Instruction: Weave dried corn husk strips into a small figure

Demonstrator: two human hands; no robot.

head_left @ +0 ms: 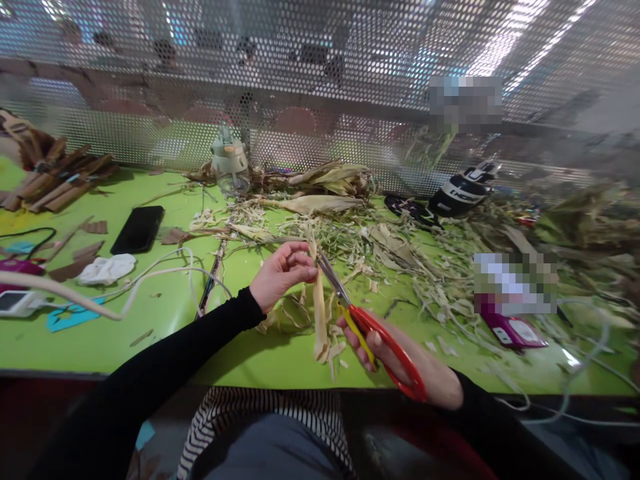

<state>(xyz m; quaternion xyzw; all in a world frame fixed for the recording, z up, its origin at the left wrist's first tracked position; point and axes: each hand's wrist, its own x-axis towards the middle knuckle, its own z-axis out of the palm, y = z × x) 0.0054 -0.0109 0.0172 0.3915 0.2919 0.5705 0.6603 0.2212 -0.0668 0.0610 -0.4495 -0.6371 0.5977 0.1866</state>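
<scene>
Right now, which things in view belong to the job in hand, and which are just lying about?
In the job:
pale dry strip, in the left hand
scissors, in the right hand
plant scraps, probably

Lying about, it seems:
black phone
black bottle
green-topped bottle

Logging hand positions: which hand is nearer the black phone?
Left: the left hand is right of the black phone, pinching a husk strip; the right hand, holding scissors, is farther right.

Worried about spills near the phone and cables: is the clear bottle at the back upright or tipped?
Upright: the bottle's pale green lid is at the top, with its clear body below, towards the table.
</scene>
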